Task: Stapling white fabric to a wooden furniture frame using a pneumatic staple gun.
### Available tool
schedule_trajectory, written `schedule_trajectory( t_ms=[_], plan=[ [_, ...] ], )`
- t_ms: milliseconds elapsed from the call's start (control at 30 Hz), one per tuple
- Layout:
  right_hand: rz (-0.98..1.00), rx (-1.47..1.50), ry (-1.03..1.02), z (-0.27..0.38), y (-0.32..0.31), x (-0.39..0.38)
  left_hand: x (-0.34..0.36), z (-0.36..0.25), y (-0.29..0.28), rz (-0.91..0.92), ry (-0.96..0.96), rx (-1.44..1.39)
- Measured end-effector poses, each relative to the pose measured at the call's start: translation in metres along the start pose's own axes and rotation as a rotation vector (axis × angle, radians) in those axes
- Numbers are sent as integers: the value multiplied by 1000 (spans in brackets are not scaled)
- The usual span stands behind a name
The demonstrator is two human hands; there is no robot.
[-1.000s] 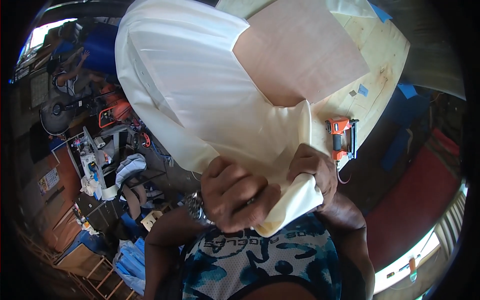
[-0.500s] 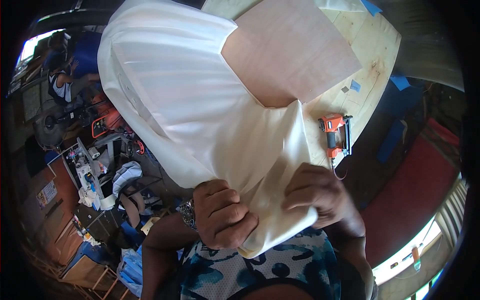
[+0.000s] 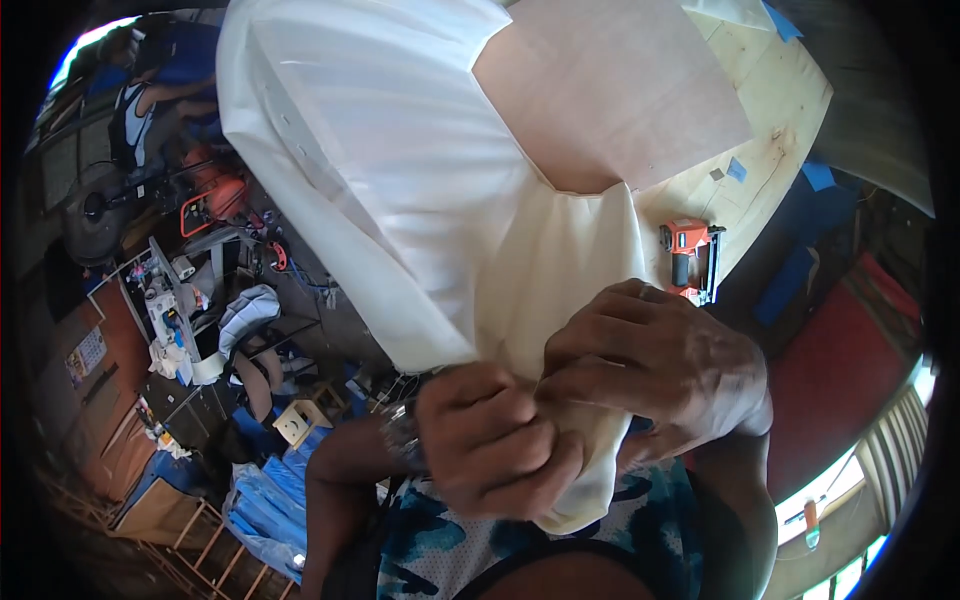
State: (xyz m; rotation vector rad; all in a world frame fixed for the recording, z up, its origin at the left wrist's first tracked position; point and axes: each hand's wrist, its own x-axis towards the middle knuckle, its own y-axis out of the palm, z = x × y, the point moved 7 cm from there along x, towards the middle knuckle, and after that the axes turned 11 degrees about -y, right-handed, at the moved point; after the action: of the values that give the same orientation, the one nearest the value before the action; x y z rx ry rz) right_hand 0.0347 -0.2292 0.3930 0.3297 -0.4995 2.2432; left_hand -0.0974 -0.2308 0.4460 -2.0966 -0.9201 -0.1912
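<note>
A large sheet of cream-white upholstery fabric drapes over the near left part of a wooden board and comes down toward my body. Its near end is bunched between my two hands. My left hand, with a watch at the wrist, is closed around the gathered fabric. Close beside it, my right hand pinches the same fabric with curled fingers; some fingertips are hidden. Beyond the hands, a flat thin plywood panel lies partly beneath the fabric's edge. An orange and black staple gun rests on the board, right of the fabric.
The pale wooden tabletop has a curved right edge, with small blue scraps on it. At left stand a sewing machine and a red machine; a person sits farther back. A red covered piece lies at right.
My right hand has come left onto the fabric, next to my left hand, which has shifted right. The fabric between them is bunched tighter. The view has shifted slightly.
</note>
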Motion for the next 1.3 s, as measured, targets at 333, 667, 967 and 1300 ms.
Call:
schedule_trajectory(
  t_ms=[333, 667, 967, 1300],
  plan=[
    [-135, -294, 1, 38, 26, -15, -8, -11, -52, 1002, -488, -473],
    [-367, -94, -89, 50, 20, -18, 8, 45, -58, 452, -97, 441],
    [-389, -861, 482, 39, 44, 31, 16, 72, -48, 312, 154, 141],
    [-695, -813, 639, 35, 59, 32, 14, 81, -32, 358, 182, -61]
  ],
)
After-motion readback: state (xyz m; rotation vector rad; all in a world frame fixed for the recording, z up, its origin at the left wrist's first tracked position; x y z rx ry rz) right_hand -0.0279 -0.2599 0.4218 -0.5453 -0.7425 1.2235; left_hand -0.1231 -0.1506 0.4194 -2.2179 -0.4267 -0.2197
